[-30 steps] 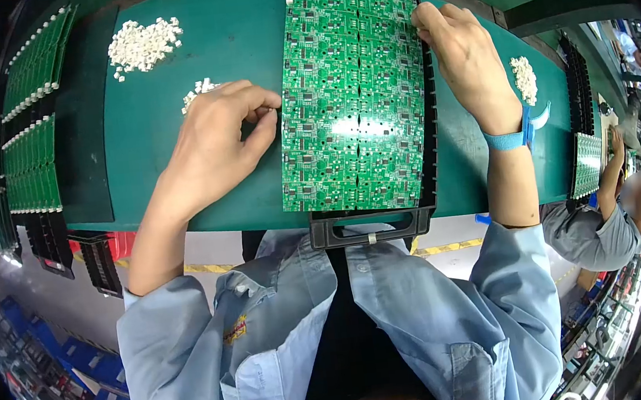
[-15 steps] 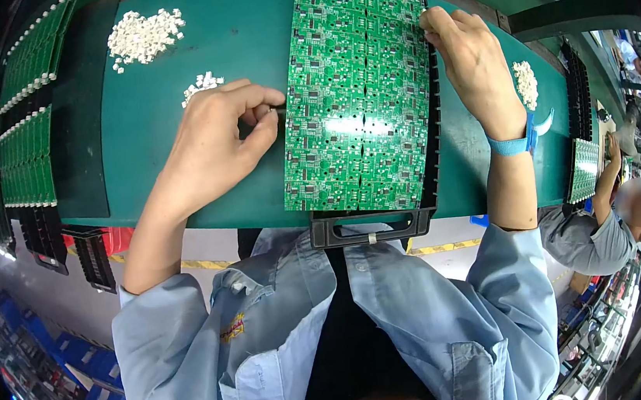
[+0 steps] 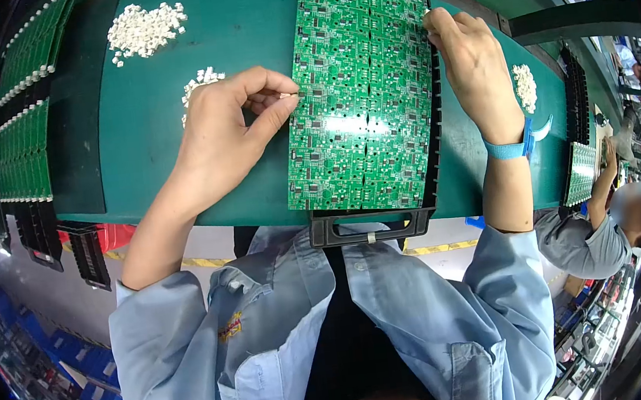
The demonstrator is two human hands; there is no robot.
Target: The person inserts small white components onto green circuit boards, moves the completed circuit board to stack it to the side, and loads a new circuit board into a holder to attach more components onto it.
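A large green circuit board (image 3: pixel 360 94) lies over a black rack (image 3: pixel 370 228) whose slotted side shows along the right. Between thumb and index finger, my left hand (image 3: pixel 238 126) pinches a small white connector (image 3: pixel 288 95) at the board's left edge. My right hand (image 3: pixel 470 63), with a blue strap on the wrist, is closed at the board's upper right edge; what its fingertips hold, if anything, is hidden. White connectors sit at the board's upper left corner. A small pile of white connectors (image 3: pixel 202 80) lies behind my left hand.
A larger pile of white connectors (image 3: pixel 146 31) lies at the mat's upper left, another pile (image 3: pixel 525 89) at the right. Racked green boards (image 3: pixel 23 153) stand at the far left, more boards (image 3: pixel 581 171) at the right. A person (image 3: pixel 590 238) works at the far right.
My left hand has moved slightly up and right, bringing the white connector to the board's edge. My right hand has shifted slightly right and down since the earliest frame and stays at the right edge.
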